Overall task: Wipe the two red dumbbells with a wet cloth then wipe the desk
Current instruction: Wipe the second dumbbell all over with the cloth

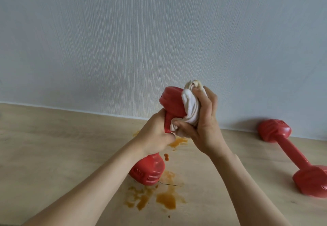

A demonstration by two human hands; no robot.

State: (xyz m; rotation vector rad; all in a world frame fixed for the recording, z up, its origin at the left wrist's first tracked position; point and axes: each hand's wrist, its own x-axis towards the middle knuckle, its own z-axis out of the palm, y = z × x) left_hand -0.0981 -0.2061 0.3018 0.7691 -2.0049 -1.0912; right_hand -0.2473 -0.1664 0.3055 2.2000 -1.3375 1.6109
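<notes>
1. The left hand (155, 137) is wrapping tight around the narrow handle of the glossy red plastic-coated dumbbell (150, 169), holding it tilted up off the pale wood-look counter (53, 146). One head is pointing up toward the wall and the other is hanging low over the spill.
2. The right hand (201, 119) is closing on a bunched white wet cloth (190, 105) and pressing it against the upper head and neck of that dumbbell. No spare fingers there, it's full of cloth.
3. Handling guess: the thing is looking rigid and smooth, probably fairly hefty for its size, and the coating is likely getting slick once it's damp. So the handle is the sane place to be gripping, since the heads are too fat and too slippery to pinch.
4. The cloth is going soft and floppy, so balling it up like this is giving a firmer pad to scrub with.
5. The second red dumbbell (292, 156) is lying flat on the counter well off to the right, near the wall, with nobody touching it.
6. Orange-brown sauce-like splatters (166, 199) are sitting on the counter right under the lifted dumbbell, so the counter wipe is looking not yet done.
</notes>
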